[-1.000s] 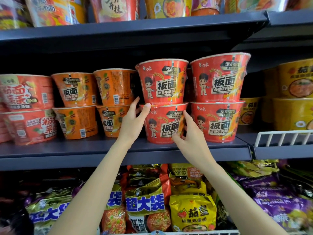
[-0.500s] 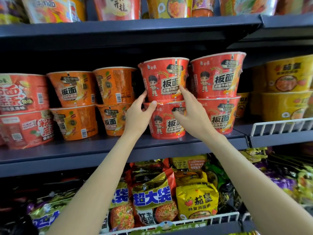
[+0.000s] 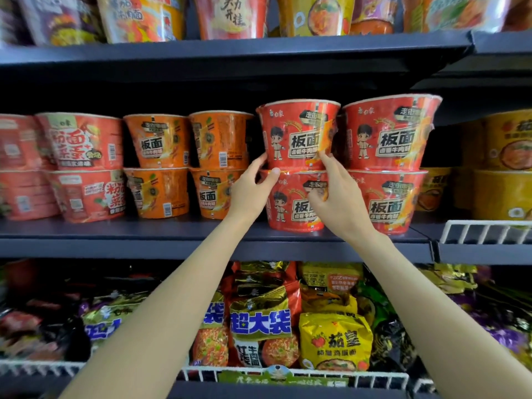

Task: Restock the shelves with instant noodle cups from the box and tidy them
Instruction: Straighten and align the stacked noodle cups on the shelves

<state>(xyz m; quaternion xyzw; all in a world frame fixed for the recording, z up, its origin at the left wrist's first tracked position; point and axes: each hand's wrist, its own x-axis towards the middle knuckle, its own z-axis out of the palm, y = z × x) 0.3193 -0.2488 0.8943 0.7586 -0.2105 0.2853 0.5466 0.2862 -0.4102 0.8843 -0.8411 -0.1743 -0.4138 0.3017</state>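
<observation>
Two red noodle cups sit stacked at the middle of the shelf (image 3: 172, 230) — the upper red cup (image 3: 298, 136) sits squarely on the lid of the lower red cup (image 3: 290, 207), and both hands are on the stack. The left hand (image 3: 249, 190) comes in from the left side, thumb tip resting on the lower cup's rim right at the seam between the two, fingers reaching up to the bottom edge of the upper cup's left flank. The right hand (image 3: 336, 194) covers the front right of the lower cup, forefinger stretched up to touch the upper cup's lower right edge while the other fingers curl against the lower cup's wrapper. Neither hand is wrapped fully around a cup; the touch looks light and the fingers are only partly bent.

Just beside the stack on the right stands a second red stack (image 3: 388, 165), same label, its cups touching or nearly touching the handled pair. On the left are two stacks of orange cups (image 3: 190, 165), and further left paler red cups (image 3: 86, 168). Far right — yellow cups (image 3: 501, 165) behind a white wire divider (image 3: 486, 231). Above, the upper shelf (image 3: 230, 53) carries more noodle tubs, cut off by the frame. Below, noodle packets (image 3: 288, 321) lie piled behind a white wire rail (image 3: 293, 374).
</observation>
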